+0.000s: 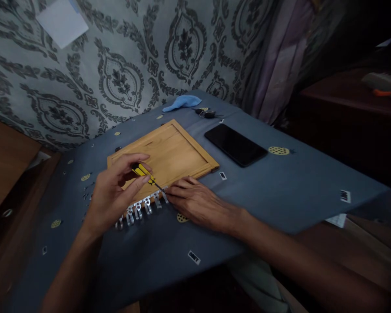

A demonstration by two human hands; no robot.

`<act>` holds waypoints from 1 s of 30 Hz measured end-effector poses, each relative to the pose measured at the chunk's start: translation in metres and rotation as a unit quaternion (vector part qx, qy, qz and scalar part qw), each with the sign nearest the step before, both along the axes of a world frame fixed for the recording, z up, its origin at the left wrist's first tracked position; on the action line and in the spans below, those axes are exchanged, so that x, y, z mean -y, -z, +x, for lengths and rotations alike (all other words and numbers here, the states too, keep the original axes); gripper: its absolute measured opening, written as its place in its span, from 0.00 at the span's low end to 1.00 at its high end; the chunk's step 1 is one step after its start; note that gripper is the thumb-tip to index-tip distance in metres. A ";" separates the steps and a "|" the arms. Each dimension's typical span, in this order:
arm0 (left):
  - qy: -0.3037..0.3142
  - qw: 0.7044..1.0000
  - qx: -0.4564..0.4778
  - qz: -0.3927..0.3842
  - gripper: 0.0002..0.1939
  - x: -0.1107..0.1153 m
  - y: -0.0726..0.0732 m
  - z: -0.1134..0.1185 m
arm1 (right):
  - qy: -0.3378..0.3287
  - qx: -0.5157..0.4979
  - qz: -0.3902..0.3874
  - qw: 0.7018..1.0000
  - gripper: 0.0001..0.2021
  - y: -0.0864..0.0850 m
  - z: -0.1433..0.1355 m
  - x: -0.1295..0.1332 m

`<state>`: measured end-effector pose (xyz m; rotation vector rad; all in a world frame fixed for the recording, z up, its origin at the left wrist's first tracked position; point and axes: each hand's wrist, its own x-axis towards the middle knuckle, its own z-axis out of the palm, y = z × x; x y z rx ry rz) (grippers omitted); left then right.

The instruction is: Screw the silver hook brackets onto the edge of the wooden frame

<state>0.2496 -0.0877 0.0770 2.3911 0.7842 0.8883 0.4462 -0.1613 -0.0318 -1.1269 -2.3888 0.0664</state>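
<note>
A light wooden board with a raised frame (pixel 169 150) lies on the table. Along its near edge runs a metal strip with several hooks (pixel 147 206). My left hand (pixel 117 187) is closed on a yellow and black screwdriver (pixel 144 172), whose shaft slants down to the right end of the strip. My right hand (pixel 198 202) rests at that end, its fingers together over the board's edge and beside the screwdriver's tip. What its fingertips hold, if anything, is hidden.
A black phone (pixel 236 144) lies right of the board. Behind are keys (pixel 208 114) and a blue cloth (pixel 183 102). Small dark bits (pixel 85 193) lie left of the board on the dark blue tablecloth (pixel 267 191). A patterned wall (pixel 124 78) stands behind the table.
</note>
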 end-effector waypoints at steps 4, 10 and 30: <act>-0.028 0.998 -0.016 0.048 0.13 -0.001 0.002 0.000 | -0.003 0.002 -0.001 1.000 0.13 0.001 0.001 0.000; -0.010 0.999 -0.015 0.037 0.13 -0.001 0.003 0.000 | 0.000 0.002 0.001 1.000 0.12 0.002 0.000 -0.001; -0.038 0.998 0.024 0.051 0.13 -0.001 0.004 -0.003 | 0.002 0.007 0.006 1.000 0.12 0.001 0.000 0.000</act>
